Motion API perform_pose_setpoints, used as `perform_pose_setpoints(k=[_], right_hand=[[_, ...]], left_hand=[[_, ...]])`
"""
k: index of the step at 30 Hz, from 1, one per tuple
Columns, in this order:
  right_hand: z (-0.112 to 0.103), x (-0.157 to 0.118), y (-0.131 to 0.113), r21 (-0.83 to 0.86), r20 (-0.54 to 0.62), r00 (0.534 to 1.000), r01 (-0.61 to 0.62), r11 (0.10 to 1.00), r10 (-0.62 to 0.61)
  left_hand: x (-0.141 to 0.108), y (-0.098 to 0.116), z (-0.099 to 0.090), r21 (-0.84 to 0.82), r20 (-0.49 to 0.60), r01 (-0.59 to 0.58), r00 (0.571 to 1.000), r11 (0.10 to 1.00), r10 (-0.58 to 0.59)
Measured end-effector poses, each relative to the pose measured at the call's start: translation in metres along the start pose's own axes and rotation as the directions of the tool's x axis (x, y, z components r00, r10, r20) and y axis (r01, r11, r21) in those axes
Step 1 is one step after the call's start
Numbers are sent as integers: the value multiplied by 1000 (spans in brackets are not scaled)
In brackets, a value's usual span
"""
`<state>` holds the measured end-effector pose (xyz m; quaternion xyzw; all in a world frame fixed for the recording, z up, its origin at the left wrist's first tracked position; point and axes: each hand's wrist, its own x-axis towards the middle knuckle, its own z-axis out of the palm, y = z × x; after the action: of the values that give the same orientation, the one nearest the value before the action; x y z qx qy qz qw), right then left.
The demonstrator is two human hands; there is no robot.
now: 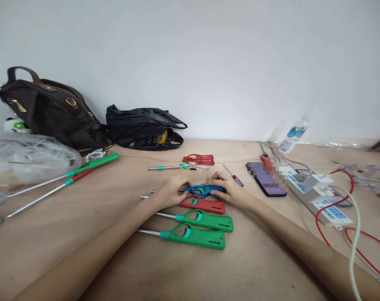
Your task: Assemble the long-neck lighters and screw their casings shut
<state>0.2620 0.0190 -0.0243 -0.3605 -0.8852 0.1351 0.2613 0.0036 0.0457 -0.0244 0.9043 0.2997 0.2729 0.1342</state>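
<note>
While the blue lighter (203, 191) sits between both hands above the counter (259, 263), the left hand (173, 191) grips its neck end and the right hand (228, 189) its handle end. Nearer lie a red lighter (207, 205) and two green lighters (210, 220); beyond, a red casing (198, 159); rightward, a screwdriver (238, 180) and a phone (267, 184).

We count three green lighters (199, 238), three red lighters (209, 204), one blue lighter (207, 191), one loose metal tube (168, 167). We log one screwdriver (238, 180), at least one phone (270, 186), one power strip (329, 212), one bottle (293, 136), one handbag (56, 113), one black plastic bag (136, 127), one clear plastic bag (36, 154).
</note>
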Motion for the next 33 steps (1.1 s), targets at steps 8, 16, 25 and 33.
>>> perform_pose_setpoints(k=[8, 16, 25, 33], right_hand=[[2, 0, -1, 2, 24, 1000, -17, 1000, 17], [3, -1, -1, 31, 20, 999, -37, 999, 37], [8, 2, 1, 132, 29, 979, -204, 970, 202], [4, 8, -3, 182, 109, 946, -321, 929, 306]], left_hand=[[0, 1, -1, 13, 14, 16, 1000, 1000, -16], [0, 0, 2, -12, 4, 12, 1000, 1000, -12], [2, -5, 1, 40, 91, -35, 995, 999, 31], [5, 6, -5, 18, 55, 82, 995, 996, -83]])
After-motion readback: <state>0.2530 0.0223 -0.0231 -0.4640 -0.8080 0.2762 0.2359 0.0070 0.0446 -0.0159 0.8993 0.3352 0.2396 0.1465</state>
